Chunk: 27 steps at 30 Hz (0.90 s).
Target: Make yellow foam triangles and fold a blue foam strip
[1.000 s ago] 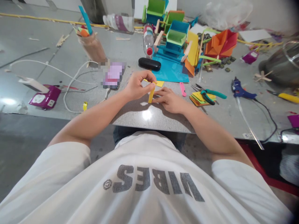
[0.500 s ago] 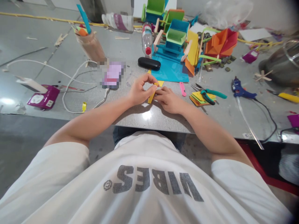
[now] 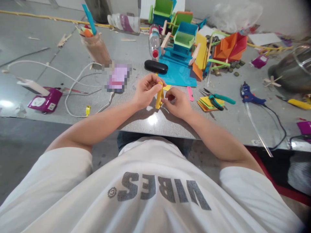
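Near the table's front edge, my left hand [image 3: 147, 92] pinches the upper part of a small yellow strip [image 3: 158, 97], which looks folded. My right hand [image 3: 178, 103] has its thumb and fingertips at the strip's right side, near the lower end, fingers curled. Just behind the hands another yellow piece [image 3: 167, 87] lies at the edge of a blue sheet [image 3: 181, 72]. A black case [image 3: 155, 66] rests beyond my left hand. To the right of my right hand are a pink cutter [image 3: 190, 93] and a stack of coloured paper [image 3: 206, 104] with teal-handled pliers [image 3: 220, 97] on it.
Blue and green paper models [image 3: 183, 38] stand at the back, beside a bottle [image 3: 154, 40]. A blue glue gun [image 3: 251, 94] lies right. On the left are a phone [image 3: 118, 77], white cables, a purple box [image 3: 46, 100] and a jar [image 3: 96, 48] of paper strips.
The yellow strip has turned so that more of its face shows. My right hand has shifted slightly right, and its fingers have curled back from the strip's upper part.
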Tool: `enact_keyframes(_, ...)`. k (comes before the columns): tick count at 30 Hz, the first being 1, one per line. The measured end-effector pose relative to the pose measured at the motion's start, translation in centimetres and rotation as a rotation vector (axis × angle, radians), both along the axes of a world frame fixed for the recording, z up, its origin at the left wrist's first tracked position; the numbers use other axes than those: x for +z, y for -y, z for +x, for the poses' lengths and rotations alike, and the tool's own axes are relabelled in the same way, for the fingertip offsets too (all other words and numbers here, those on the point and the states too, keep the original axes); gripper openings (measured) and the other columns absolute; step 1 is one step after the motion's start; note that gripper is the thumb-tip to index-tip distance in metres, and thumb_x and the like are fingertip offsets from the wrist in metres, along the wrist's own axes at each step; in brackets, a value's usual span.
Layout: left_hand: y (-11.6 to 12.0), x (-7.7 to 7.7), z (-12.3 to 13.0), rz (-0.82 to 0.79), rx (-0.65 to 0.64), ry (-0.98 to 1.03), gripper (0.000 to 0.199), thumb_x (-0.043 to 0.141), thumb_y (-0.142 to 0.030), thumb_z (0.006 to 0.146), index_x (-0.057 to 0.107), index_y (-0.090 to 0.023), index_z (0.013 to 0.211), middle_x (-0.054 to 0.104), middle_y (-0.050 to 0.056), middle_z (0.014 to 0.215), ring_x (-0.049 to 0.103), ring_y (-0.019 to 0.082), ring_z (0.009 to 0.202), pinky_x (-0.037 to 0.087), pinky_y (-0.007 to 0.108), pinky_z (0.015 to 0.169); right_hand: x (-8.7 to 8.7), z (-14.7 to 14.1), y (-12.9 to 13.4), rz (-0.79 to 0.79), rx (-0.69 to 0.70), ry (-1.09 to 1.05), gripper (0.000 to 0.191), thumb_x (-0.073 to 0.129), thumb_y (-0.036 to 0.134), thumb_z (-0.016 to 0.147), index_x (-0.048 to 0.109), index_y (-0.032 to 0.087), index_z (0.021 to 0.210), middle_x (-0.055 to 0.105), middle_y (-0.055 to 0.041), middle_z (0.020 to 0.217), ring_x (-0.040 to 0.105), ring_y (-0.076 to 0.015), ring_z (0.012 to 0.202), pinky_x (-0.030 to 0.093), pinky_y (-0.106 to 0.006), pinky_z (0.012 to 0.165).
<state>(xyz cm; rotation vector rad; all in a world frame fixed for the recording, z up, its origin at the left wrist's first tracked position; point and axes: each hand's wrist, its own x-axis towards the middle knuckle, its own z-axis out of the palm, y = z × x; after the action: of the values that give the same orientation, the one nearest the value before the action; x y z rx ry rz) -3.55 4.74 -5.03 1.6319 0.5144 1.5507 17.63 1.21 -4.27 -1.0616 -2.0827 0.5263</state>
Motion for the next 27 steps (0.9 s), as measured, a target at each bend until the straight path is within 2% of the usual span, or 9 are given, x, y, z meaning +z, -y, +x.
enact_keyframes(4, 0.0, 0.0, 0.0, 0.011, 0.002, 0.017, 0.040, 0.083, -0.063, 0.100, 0.069, -0.026, 0.095, 0.078, 0.004, 0.107, 0.076, 0.021, 0.101, 0.063, 0.043, 0.093, 0.1, -0.6, 0.3, -0.221, -0.124, -0.095, 0.027, 0.080, 0.044, 0.090, 0.068, 0.026, 0.107, 0.078, -0.0032, 0.098, 0.065, -0.0191, 0.074, 0.053, -0.039, 0.070)
enact_keyframes(8, 0.0, 0.1, 0.1, 0.022, 0.035, 0.030, 0.042, 0.084, -0.065, 0.098, 0.068, -0.026, 0.095, 0.075, 0.004, 0.107, 0.075, 0.023, 0.107, 0.062, 0.047, 0.099, 0.0, -0.9, 0.0, -0.393, -0.123, -0.183, 0.019, 0.080, 0.040, 0.085, 0.069, 0.025, 0.087, 0.075, -0.0020, 0.080, 0.066, -0.0194, 0.071, 0.051, -0.037, 0.066)
enact_keyframes(11, 0.3, 0.4, 0.0, 0.024, 0.065, -0.015, 0.044, 0.081, -0.068, 0.099, 0.067, -0.027, 0.095, 0.075, 0.004, 0.108, 0.075, 0.024, 0.108, 0.062, 0.047, 0.099, -0.3, -1.0, -0.3, -0.452, -0.125, -0.277, 0.021, 0.083, 0.038, 0.080, 0.068, 0.025, 0.085, 0.074, -0.0013, 0.078, 0.068, -0.0198, 0.070, 0.054, -0.037, 0.066)
enact_keyframes(16, 0.8, 1.0, -0.1, -0.020, 0.063, -0.071, 0.047, 0.076, -0.072, 0.101, 0.065, -0.027, 0.098, 0.076, 0.005, 0.110, 0.075, 0.024, 0.111, 0.062, 0.047, 0.099, -0.4, -1.0, -0.2, -0.436, -0.123, -0.279, 0.022, 0.085, 0.039, 0.081, 0.068, 0.025, 0.082, 0.073, -0.0002, 0.076, 0.066, -0.0190, 0.068, 0.054, -0.037, 0.065)
enact_keyframes(22, 1.4, 1.4, 0.0, -0.036, 0.020, -0.069, 0.051, 0.079, -0.078, 0.098, 0.070, -0.028, 0.103, 0.078, 0.005, 0.107, 0.078, 0.023, 0.106, 0.062, 0.046, 0.096, 0.4, -1.1, 0.5, -0.325, -0.162, -0.138, 0.016, 0.078, 0.037, 0.087, 0.070, 0.024, 0.082, 0.070, 0.0006, 0.072, 0.058, -0.0163, 0.065, 0.043, -0.034, 0.061)
enact_keyframes(27, 1.9, 1.8, 0.2, -0.041, 0.012, -0.077, 0.051, 0.078, -0.078, 0.098, 0.071, -0.027, 0.101, 0.080, 0.004, 0.103, 0.079, 0.022, 0.103, 0.064, 0.044, 0.095, 0.6, -1.2, 0.9, -0.225, -0.161, -0.054, 0.016, 0.074, 0.038, 0.090, 0.071, 0.024, 0.084, 0.070, -0.0005, 0.073, 0.059, -0.0175, 0.066, 0.047, -0.036, 0.066)
